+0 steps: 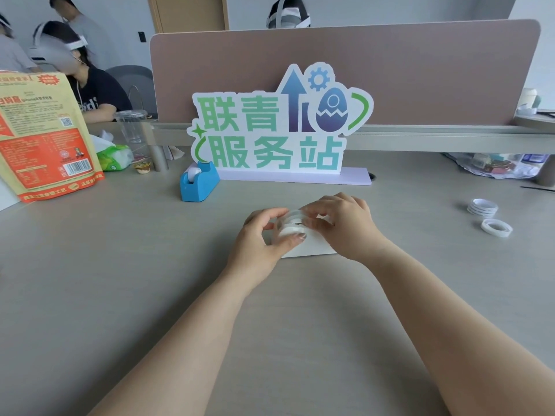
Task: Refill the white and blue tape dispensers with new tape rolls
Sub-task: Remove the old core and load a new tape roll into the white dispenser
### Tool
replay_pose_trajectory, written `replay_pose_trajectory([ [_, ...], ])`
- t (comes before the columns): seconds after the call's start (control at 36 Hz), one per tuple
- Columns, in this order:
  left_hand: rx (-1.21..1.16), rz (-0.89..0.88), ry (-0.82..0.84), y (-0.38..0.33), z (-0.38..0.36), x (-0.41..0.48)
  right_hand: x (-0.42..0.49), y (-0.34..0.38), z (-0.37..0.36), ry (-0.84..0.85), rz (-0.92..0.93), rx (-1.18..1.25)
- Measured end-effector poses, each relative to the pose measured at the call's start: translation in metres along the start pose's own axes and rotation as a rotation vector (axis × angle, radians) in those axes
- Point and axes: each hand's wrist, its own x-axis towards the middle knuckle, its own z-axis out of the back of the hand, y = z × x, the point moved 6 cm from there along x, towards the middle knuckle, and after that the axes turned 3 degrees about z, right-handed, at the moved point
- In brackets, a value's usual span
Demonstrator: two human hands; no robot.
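Observation:
In the middle of the desk my left hand (261,235) and my right hand (345,223) both hold a white tape roll (289,225) over the white dispenser (309,249), which is mostly hidden under my hands. My left thumb and fingers curl round the roll's left side; my right fingers pinch its right side. The blue dispenser (198,183) stands at the back left with a white roll in it. A stack of spare tape rolls (482,207) and a single roll (496,227) lie at the right.
A standing sign (279,127) on a lilac base is behind my hands, in front of a desk divider (390,70). An orange snack bag (45,136), a tissue pack (115,157) and a clear cup (132,127) are at the left. People sit beyond.

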Motion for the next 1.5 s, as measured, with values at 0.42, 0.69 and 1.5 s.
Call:
replay_pose_trajectory([
  [0.42,0.089,-0.061,-0.015,-0.001,0.001,0.002,-0.006,0.0,0.004,-0.125,0.056,-0.115],
  [0.69,0.167,-0.159,-0.064,-0.006,0.002,-0.003,-0.008,-0.007,0.013,-0.111,-0.187,0.181],
  [1.5,0.193,-0.078,-0.006,-0.003,-0.002,0.0,-0.015,-0.027,0.012,-0.16,-0.526,0.462],
])
